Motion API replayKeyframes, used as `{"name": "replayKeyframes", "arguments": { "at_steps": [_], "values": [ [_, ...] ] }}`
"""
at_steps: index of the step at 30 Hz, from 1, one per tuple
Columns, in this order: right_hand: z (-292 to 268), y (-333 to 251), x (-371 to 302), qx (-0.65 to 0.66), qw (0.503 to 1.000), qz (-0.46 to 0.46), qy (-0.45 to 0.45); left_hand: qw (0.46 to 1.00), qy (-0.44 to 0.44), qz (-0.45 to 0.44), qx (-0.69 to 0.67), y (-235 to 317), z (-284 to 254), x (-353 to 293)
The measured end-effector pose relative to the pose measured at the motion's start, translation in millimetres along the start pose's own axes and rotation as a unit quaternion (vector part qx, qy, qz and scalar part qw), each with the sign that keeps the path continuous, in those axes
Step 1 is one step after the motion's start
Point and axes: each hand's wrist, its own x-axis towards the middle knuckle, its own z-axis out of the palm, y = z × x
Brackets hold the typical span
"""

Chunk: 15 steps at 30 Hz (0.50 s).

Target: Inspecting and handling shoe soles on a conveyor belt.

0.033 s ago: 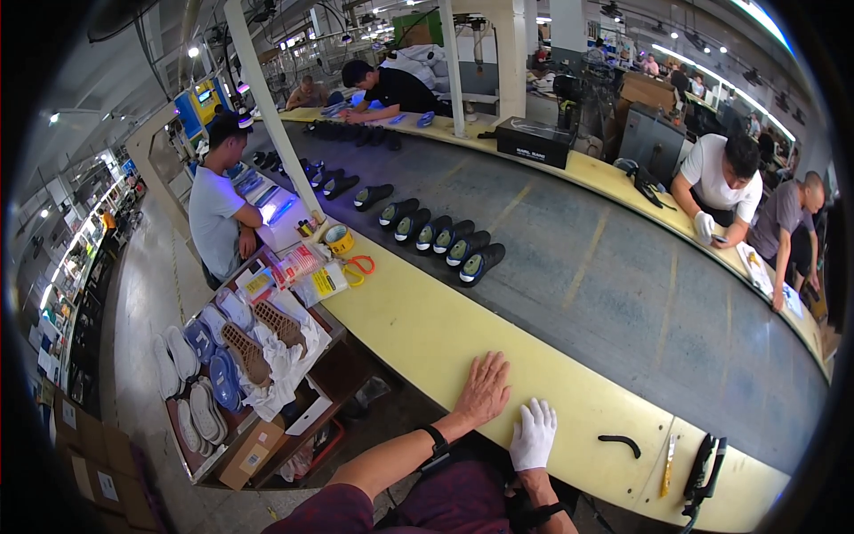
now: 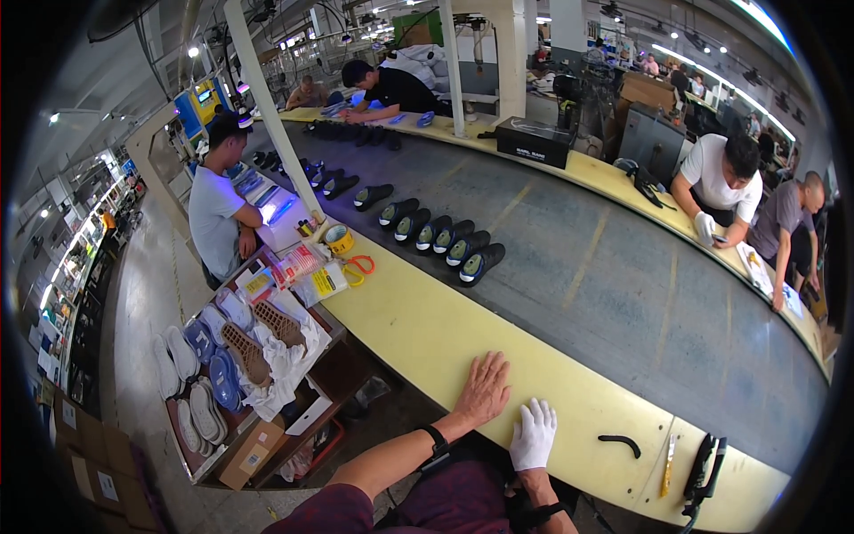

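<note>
My left hand [image 2: 486, 389], bare with a dark band on the wrist, lies flat on the yellow tabletop [image 2: 418, 334]. Its fingers are stretched out and nothing is under or in them that I can see. Beside it, my right hand [image 2: 535, 436] wears a white glove and rests at the table's near edge, fingers extended and holding nothing. To the right of the glove lies a curved black strip [image 2: 620, 443]. Farther right are a yellow-handled knife [image 2: 667, 466] and a long black hand tool [image 2: 703, 476] with a cord.
A grey conveyor belt [image 2: 578, 294] carries several black shoes [image 2: 481, 264]. Orange-handled scissors [image 2: 359, 269], a tape roll [image 2: 338, 238] and plastic bags [image 2: 318, 283] sit at left, near a cart of shoe soles [image 2: 226, 378]. Co-workers [image 2: 218, 200] stand along the line; a black box [image 2: 535, 142] rests opposite.
</note>
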Motion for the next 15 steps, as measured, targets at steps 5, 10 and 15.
{"name": "replayKeyframes", "arguments": {
  "at_steps": [5,10,15],
  "values": [
    [0.1,0.4,-0.2,0.004,1.0,-0.011,-0.008,1.0,0.013,0.014,0.002,0.1,0.1,-0.3],
    [1.0,1.0,-0.3,0.002,1.0,-0.011,-0.006,1.0,-0.001,-0.001,-0.002,-0.7,0.6,-0.4],
    [1.1,0.9,-0.4,-0.001,1.0,-0.001,0.001,1.0,-0.002,-0.003,-0.003,-0.5,1.1,-0.6]
  ]
}}
